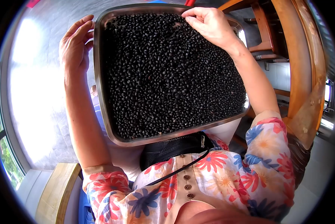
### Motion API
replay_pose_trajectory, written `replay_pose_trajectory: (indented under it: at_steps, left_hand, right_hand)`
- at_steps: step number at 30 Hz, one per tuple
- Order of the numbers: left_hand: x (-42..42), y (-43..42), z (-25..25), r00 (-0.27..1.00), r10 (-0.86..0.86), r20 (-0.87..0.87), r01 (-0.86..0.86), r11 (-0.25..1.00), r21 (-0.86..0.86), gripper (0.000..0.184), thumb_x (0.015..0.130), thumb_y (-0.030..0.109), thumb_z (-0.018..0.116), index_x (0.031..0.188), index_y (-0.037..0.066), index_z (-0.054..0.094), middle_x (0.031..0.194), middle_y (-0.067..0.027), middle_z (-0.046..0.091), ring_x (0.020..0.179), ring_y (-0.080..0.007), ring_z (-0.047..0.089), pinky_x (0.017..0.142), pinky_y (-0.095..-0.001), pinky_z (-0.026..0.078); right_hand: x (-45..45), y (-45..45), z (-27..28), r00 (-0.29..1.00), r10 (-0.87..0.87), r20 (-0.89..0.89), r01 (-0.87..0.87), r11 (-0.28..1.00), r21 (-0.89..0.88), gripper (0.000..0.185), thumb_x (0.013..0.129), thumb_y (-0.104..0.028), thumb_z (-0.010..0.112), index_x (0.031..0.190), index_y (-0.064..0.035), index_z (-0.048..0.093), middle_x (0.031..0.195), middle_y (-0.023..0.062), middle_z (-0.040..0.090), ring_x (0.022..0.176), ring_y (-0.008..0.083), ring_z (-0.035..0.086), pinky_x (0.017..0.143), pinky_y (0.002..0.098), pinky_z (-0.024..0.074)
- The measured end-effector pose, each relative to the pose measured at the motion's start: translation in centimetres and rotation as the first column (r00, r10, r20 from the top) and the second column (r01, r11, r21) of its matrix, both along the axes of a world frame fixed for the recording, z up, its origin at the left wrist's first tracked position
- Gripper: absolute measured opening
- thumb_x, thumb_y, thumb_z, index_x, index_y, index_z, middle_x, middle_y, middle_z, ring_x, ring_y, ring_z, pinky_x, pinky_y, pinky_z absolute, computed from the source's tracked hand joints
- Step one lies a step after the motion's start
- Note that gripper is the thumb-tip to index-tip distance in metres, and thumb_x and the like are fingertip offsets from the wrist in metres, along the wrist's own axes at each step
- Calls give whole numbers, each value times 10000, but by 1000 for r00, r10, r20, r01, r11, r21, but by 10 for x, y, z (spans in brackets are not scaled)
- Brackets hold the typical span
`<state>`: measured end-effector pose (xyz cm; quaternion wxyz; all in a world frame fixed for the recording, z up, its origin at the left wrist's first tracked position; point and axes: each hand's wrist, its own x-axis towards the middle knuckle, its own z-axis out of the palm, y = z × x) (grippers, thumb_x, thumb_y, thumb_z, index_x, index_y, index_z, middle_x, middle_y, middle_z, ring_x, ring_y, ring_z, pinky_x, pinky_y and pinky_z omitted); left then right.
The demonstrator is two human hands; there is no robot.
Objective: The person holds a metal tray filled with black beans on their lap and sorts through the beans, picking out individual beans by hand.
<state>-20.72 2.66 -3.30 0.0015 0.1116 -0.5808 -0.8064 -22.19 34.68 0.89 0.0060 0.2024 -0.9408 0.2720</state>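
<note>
A metal tray (100,80) with rounded corners lies in front of my body, filled with small, shiny black beans (163,78). Beside the tray's upper left edge is my left hand (77,43), its fingers curled loosely and pointing up near the rim, no object visible in them. My right hand (210,25) is over the upper right part of the tray, thumb and fingertips close together at the beans by the far rim. Whatever those fingertips hold, if anything, is too small to make out. A small bare patch of tray shows just under them.
Wooden furniture (296,59) stands along the right side. A black mesh bag (167,151) with a strap lies against my body below the tray. At the lower left are a light wooden board (57,190) and a blue object (86,205). Grey floor (44,74) shows at left.
</note>
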Motion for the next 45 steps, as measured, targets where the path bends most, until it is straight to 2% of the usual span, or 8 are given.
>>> replay_pose_trajectory:
  at_steps: [10, 18, 22, 25, 32, 35, 39, 45]
  left_hand:
    - [0, 1, -1, 1000, 1, 11, -1, 1000, -1, 241, 861, 120, 621, 1078, 16, 635, 808, -4, 641, 679, -59, 573, 581, -180, 435]
    - [1, 2, 0, 1000, 19, 8, -19, 1000, 1, 224, 862, 118, 623, 1063, 21, 643, 815, -19, 646, 676, -66, 572, 577, -197, 438]
    - [2, 2, -2, 1000, 9, 1, -9, 1000, 17, 221, 865, 117, 621, 1061, 18, 643, 823, -26, 651, 673, -70, 576, 581, -195, 441]
    - [1, 0, -2, 1000, -23, -16, 23, 1000, -9, 247, 879, 105, 599, 1100, -6, 602, 846, -39, 649, 707, -92, 600, 599, -201, 474]
    - [-3, -8, -8, 999, -50, 1, 49, 999, 8, 260, 893, 107, 580, 1128, -3, 586, 850, -32, 649, 728, -91, 600, 607, -199, 467]
    - [-3, -8, -10, 998, -63, -9, 63, 998, 1, 257, 896, 111, 577, 1131, 8, 590, 853, -22, 650, 728, -85, 592, 610, -195, 455]
    - [0, -6, -7, 999, -43, -16, 42, 999, -13, 254, 897, 116, 578, 1128, 11, 596, 860, -19, 652, 726, -77, 590, 605, -187, 441]
    - [-1, -9, -9, 999, -43, -20, 43, 999, -9, 256, 895, 133, 587, 1119, 11, 601, 867, -21, 656, 731, -74, 592, 603, -181, 429]
  right_hand:
    - [-6, -17, -1, 968, 117, -224, -94, 989, 112, 122, 806, -126, 601, 822, -10, 634, 691, 130, 641, 557, 228, 596, 538, 338, 481]
    - [-4, -18, 18, 945, -40, 326, 98, 982, -162, 106, 819, -103, 633, 793, 0, 640, 643, 19, 603, 548, 105, 551, 500, 246, 425]
    - [-3, 8, 19, 706, 447, 549, 184, 633, -752, 134, 892, -125, 589, 966, -17, 618, 600, -78, 444, 450, 2, 351, 388, 156, 284]
    - [14, -8, 18, 727, 413, 548, 170, 664, -728, 112, 901, -127, 582, 927, -26, 624, 580, -77, 444, 440, -21, 329, 360, 127, 250]
    - [2, -10, 34, 341, 928, 149, 408, -3, -913, 208, 878, -218, 477, 907, -24, 546, 604, 20, 432, 451, 118, 328, 423, 254, 273]
    - [11, -19, 30, 367, 906, 212, 454, 25, -890, 236, 885, -217, 486, 958, -9, 570, 632, 36, 442, 464, 110, 335, 427, 249, 287]
    - [15, -27, 28, 624, 609, 491, 225, 462, -858, 183, 955, -144, 477, 1037, -16, 579, 548, -77, 326, 436, 17, 273, 357, 163, 194]
    - [20, -46, 11, 960, 207, 190, -154, 952, -264, 148, 839, -123, 669, 950, -24, 667, 562, -98, 447, 522, -3, 388, 485, 179, 342]
